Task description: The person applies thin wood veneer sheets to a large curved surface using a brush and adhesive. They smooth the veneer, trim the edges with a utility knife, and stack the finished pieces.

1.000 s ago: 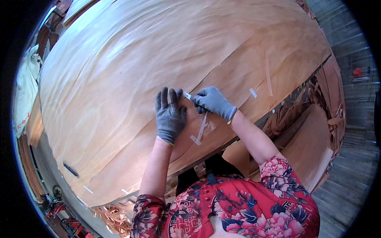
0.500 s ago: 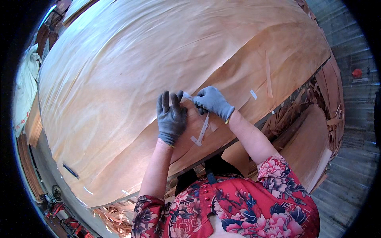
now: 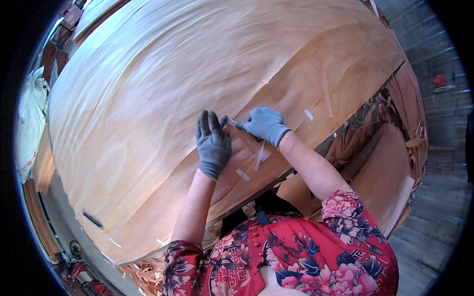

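Observation:
My left hand, in a grey coated glove, lies flat on a wide tan wood veneer sheet, fingers up and somewhat apart. Close to its thumb, my right hand, gloved in grey too, is closed with its index finger stretched toward a small white tape piece at the veneer's overlapping edge. Below the right hand trails a narrow white tape strip, its upper end hidden by the fingers. Another short tape piece is stuck to the sheet nearer to me.
A tape piece sits on the veneer at the right. A dark slim tool lies at the left edge. Veneer scraps are heaped below the right edge. A pale sack stands at the far left.
My right fingers have come down onto the tape by the edge. The trailing strip has lifted off the short piece near me. The view has shifted slightly.

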Demonstrator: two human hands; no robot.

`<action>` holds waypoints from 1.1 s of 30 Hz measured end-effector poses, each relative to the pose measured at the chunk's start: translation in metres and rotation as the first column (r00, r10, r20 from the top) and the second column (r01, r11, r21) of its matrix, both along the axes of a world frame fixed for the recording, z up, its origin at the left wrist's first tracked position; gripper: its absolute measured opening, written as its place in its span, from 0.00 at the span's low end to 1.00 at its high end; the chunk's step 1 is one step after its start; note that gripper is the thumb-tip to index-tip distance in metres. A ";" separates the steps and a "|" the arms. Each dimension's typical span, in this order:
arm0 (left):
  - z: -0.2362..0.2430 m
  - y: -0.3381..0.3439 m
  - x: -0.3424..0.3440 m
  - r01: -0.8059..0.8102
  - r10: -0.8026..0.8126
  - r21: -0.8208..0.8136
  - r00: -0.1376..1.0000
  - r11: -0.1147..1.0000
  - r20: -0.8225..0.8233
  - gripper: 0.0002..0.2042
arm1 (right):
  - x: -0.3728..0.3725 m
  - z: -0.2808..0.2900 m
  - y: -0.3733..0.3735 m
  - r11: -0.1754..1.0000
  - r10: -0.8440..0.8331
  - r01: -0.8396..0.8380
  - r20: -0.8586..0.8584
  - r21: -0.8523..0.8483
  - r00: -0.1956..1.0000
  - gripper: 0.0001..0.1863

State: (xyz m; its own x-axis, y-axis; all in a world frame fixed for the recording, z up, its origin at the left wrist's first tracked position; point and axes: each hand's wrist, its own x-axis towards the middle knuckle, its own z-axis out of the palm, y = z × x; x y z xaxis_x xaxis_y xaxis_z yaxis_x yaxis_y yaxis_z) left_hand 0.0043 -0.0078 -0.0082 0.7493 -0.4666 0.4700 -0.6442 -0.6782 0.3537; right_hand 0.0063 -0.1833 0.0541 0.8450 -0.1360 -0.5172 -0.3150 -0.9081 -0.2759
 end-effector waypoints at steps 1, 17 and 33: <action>0.003 -0.004 0.005 0.004 -0.004 -0.020 1.000 1.000 0.016 0.30 | 0.000 0.000 -0.002 0.999 -0.005 0.006 -0.023 0.034 1.000 0.24; -0.001 -0.036 0.029 -0.020 0.040 0.219 0.995 0.975 -0.088 0.33 | -0.063 -0.012 0.019 0.982 -0.028 -0.055 0.431 0.179 0.902 0.12; -0.005 -0.042 0.023 -0.076 0.068 -0.033 0.979 0.997 -0.190 0.38 | -0.046 -0.007 0.005 0.977 0.174 -0.177 -0.038 -0.120 0.984 0.18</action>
State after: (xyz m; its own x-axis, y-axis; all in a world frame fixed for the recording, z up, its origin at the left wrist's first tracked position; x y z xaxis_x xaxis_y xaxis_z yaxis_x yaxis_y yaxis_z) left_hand 0.0271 -0.0493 -0.0132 0.8571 -0.3922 0.3339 -0.5134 -0.7034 0.4916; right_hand -0.0396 -0.1784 0.0473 0.8471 -0.0508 -0.5289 -0.1537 -0.9763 -0.1523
